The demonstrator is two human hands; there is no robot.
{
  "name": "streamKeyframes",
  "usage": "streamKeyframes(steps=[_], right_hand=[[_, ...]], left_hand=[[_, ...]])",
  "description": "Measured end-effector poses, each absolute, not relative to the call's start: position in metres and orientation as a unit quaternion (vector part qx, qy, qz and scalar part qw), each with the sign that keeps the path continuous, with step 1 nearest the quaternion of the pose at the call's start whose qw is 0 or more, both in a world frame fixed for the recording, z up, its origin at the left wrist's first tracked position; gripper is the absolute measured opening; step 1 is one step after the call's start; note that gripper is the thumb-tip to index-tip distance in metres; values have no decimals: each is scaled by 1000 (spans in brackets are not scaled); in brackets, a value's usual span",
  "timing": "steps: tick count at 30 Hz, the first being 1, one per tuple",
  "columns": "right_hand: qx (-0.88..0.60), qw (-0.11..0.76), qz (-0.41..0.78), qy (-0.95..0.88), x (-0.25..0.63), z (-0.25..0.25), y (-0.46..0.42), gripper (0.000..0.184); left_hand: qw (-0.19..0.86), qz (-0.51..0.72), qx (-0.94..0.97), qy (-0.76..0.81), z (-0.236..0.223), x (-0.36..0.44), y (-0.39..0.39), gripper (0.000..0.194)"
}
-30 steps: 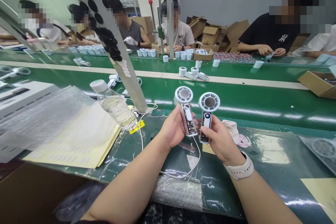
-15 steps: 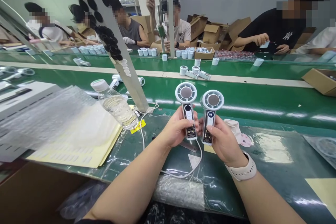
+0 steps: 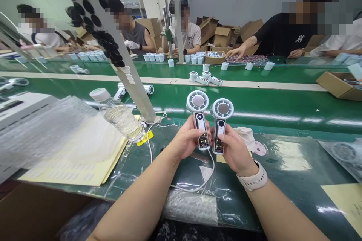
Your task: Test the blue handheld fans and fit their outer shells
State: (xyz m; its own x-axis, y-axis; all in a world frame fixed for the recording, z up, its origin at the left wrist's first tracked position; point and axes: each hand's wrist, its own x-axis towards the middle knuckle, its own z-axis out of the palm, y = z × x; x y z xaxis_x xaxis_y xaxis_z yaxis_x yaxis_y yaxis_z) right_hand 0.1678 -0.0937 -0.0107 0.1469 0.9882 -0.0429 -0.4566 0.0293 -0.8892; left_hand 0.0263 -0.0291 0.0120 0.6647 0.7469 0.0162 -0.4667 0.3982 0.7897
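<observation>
Two white handheld fans (image 3: 197,115) stand upright side by side, circuit boards showing.

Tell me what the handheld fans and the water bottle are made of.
The handheld fans look like glossy white plastic, with clear casings showing circuit boards; their grey centres may be metal, by the sheen. The water bottle looks like thin clear plastic: see-through, ribbed wall.

Green conveyor belt (image 3: 254,103) with a cream strip along it. On the belt: white handheld fans (image 3: 121,91), seemingly part-built, though blur hides detail; a cardboard tray (image 3: 336,86) at the right. Near bench, under clear plastic film (image 3: 172,165): yellow paper sheets (image 3: 76,158), bubble wrap (image 3: 48,131), a tilted water bottle (image 3: 120,118), a white cable (image 3: 149,147).
</observation>
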Motion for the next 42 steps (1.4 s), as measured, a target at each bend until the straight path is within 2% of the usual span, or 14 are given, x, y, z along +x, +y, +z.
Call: streamKeyframes(steps=[11,19,23,34,42], right_hand=[[-413,641,552,-336,165,-14,-94,27],[-454,647,534,-301,164,-17,-94,30],[-443,654,531,-307,167,-15,-94,33],[-409,672,533,-310,175,-10,-93,29],[-425,675,527,-293,173,-8,-92,22]], left_hand=[[801,379,419,197,15,27,-32,46],[760,415,414,281,10,30,-26,38],[754,382,463,266,9,30,-27,38],[732,368,519,245,2,30,-25,40],[720,368,518,278,2,31,-27,32]])
